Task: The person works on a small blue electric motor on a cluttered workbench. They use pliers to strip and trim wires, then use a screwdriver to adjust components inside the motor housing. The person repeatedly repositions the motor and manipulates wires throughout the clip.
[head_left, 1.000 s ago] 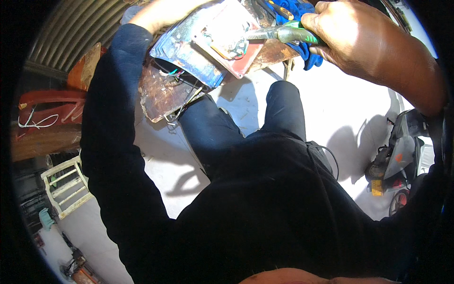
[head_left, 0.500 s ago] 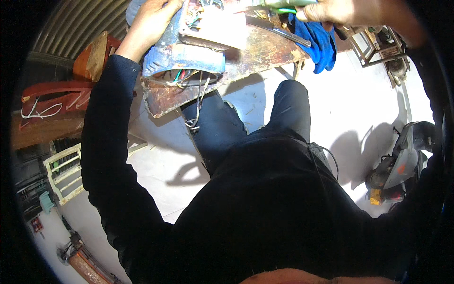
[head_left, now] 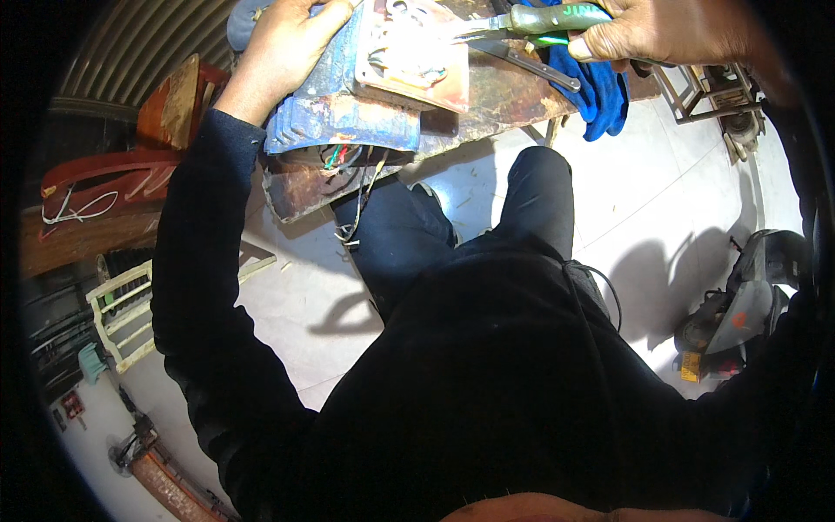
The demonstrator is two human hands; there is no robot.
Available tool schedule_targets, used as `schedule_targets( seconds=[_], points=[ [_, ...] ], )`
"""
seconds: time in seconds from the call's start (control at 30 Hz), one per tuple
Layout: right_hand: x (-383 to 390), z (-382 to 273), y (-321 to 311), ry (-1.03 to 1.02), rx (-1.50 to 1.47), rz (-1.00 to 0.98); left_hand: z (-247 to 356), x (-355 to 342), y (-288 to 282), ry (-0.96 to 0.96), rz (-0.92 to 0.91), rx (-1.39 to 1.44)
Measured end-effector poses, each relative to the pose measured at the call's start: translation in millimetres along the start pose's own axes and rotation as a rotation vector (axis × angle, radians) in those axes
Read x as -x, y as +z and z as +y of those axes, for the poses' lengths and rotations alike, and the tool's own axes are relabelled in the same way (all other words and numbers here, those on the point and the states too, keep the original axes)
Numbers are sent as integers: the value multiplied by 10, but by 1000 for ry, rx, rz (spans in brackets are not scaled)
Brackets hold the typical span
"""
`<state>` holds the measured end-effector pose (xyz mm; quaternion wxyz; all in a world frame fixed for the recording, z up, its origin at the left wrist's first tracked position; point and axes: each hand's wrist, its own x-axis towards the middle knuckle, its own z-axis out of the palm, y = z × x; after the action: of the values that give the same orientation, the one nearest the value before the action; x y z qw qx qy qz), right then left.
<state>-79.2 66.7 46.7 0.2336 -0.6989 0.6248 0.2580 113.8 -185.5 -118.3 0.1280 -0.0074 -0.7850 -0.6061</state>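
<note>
The right hand point(head_left: 661, 30) has its fingers wrapped tight around green-handled pliers point(head_left: 531, 22), whose tips point left at a pale plate point(head_left: 417, 56) on a blue motor point(head_left: 344, 113). The left hand point(head_left: 278, 48) lies flat with spread fingers on the motor's far left side (gripping nothing). The motor sits on a rusty counter point(head_left: 513, 96), a blue cloth point(head_left: 600, 87) to its right.

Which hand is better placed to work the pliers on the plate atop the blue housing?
Right. The right hand already grips the green-handled pliers, tips at the pale plate. The left hand rests on the blue housing, steadying it.
</note>
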Motion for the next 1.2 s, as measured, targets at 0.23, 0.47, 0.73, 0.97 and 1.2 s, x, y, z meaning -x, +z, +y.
schedule_targets(
  seconds=[0.23, 0.47, 0.73, 0.97, 1.2],
  points=[
    [53, 408, 84, -33, 7, -5, -39, -2, -46, -80, 76, -69],
    [-103, 213, 275, -35, 109, 115, -148, -44, -12, 32, 30, -148],
    [251, -330, 297, 309, -69, 304, -126, -111, 52, -113, 52, 95],
    [624, -151, 882, 276, -142, 470, -37, -154, 155, -53, 13, -74],
    [548, -428, 651, 234, -288, 322, 46, -197, 207, 23, 12, -419]
  ],
)
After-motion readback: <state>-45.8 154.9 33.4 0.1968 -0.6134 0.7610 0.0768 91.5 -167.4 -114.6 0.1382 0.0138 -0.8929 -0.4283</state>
